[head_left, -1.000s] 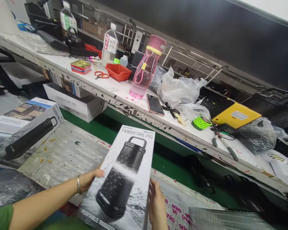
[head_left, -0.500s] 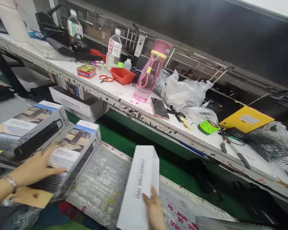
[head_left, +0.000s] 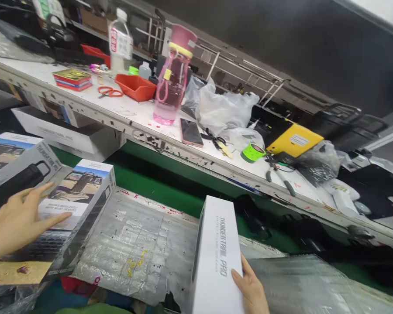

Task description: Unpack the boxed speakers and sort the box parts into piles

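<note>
White cardboard carton [head_left: 216, 257] gripped in right hand [head_left: 253, 290]; left hand [head_left: 16, 222] splayed on printed box [head_left: 77, 205].

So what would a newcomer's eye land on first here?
The white Thunder Trail Pro box at bottom centre, gripped by the right hand. At left, the left hand lies flat on a printed speaker box. Behind, a pink water bottle stands on the cluttered white bench.

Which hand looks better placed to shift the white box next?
Right, probably. The right hand holds the white box by its near side. The left hand lies flat on the printed box far to the left, across the plastic sheet.
</note>
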`<action>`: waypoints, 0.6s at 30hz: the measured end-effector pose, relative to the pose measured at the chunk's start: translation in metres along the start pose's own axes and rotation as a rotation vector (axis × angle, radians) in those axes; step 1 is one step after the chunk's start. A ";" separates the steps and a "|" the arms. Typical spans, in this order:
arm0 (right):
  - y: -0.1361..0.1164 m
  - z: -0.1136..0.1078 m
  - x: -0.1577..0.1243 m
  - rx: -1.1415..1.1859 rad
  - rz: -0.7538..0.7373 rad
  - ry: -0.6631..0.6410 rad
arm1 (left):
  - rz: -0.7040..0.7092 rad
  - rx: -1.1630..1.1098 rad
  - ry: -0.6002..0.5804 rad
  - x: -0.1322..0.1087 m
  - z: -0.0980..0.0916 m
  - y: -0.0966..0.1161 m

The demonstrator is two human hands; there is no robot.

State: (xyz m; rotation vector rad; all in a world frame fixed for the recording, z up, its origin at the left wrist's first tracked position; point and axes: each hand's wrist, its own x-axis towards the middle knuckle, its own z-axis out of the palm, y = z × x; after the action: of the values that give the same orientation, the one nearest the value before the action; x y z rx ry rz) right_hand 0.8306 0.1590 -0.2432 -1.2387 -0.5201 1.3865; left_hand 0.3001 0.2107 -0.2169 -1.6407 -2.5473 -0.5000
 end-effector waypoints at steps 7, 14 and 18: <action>0.057 0.063 -0.011 -0.108 0.045 -0.272 | 0.460 -0.333 -0.115 -0.033 0.006 0.141; 0.029 -0.099 -0.027 0.034 -0.552 0.669 | 1.115 -0.453 -0.796 -0.148 0.022 0.323; -0.007 -0.200 -0.044 -0.013 -0.753 1.125 | 1.551 -0.643 -0.772 -0.229 0.013 0.442</action>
State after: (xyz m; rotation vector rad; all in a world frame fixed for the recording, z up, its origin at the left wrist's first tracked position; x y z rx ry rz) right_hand 0.9996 0.0530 -0.2894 -1.4026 -0.1388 -0.0303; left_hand 0.7959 0.1814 -0.1794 -3.6822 -0.4249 -0.4956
